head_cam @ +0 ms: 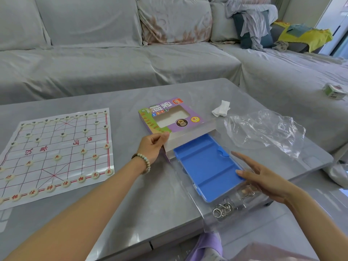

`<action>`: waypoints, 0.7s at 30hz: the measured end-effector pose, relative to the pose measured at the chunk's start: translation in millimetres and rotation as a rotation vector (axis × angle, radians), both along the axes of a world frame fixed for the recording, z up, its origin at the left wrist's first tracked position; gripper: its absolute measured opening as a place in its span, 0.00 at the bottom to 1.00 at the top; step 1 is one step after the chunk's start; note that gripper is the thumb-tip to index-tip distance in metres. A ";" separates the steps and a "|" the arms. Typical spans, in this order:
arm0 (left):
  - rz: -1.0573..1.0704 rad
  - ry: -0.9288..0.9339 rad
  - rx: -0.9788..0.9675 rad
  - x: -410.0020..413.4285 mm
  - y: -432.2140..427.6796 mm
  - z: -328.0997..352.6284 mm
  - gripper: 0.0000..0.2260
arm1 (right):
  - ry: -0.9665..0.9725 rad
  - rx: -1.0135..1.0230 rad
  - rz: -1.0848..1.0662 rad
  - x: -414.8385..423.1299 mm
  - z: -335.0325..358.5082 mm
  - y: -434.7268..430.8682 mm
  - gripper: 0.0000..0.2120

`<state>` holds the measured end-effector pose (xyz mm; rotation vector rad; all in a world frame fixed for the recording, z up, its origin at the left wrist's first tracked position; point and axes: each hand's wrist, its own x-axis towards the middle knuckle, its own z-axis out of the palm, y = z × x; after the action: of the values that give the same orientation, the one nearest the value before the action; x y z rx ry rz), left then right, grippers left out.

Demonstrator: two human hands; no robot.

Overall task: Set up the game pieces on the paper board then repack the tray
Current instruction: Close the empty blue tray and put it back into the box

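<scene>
Blue tray (205, 166) lies between left hand (150, 147) and right hand (263, 178).

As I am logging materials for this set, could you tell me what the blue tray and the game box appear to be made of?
The blue tray looks like thin moulded plastic, smooth with a slight sheen and formed compartment ridges. The game box looks like printed cardboard, glossy outside and plain grey inside its open flap, with a cut-out window.

Paper board (56, 157) cut off left; far-piece (85, 130) characters unreadable.

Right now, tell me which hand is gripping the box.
The left hand, wearing a bead bracelet, pinches the box flap; the right hand rests open on the blue tray.
</scene>
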<state>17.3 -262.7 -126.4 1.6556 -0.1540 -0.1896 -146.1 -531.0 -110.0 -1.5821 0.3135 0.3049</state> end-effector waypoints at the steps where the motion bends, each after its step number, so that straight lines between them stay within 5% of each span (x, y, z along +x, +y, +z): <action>1: -0.039 -0.004 0.007 -2.3 -0.5 0.9 0.08 | 0.005 0.010 -0.012 2.2 -0.5 0.5 0.25; 5: -0.142 -0.053 0.064 -11.4 -10.6 2.2 0.10 | 0.038 -0.028 -0.120 15.9 -4.1 11.9 0.22; 9: -0.063 -0.046 -0.009 -12.4 -15.6 8.3 0.07 | 0.028 0.039 -0.212 34.2 -8.8 11.6 0.37; 13: 0.010 0.025 -0.045 -4.9 -9.0 14.3 0.09 | 0.019 -0.086 0.120 26.2 1.9 -3.1 0.54; 16: -0.012 0.027 -0.026 -2.7 -4.3 18.0 0.08 | 0.004 -0.258 0.219 16.4 1.7 -3.4 0.51; 21: -0.065 0.043 0.041 -4.6 -0.8 19.0 0.08 | -0.102 -0.303 -0.016 31.9 -12.3 6.2 0.42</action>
<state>12.8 -263.5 -107.4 1.6870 -0.1726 -0.2791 -114.2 -524.8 -122.3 -1.8856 0.3032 0.1680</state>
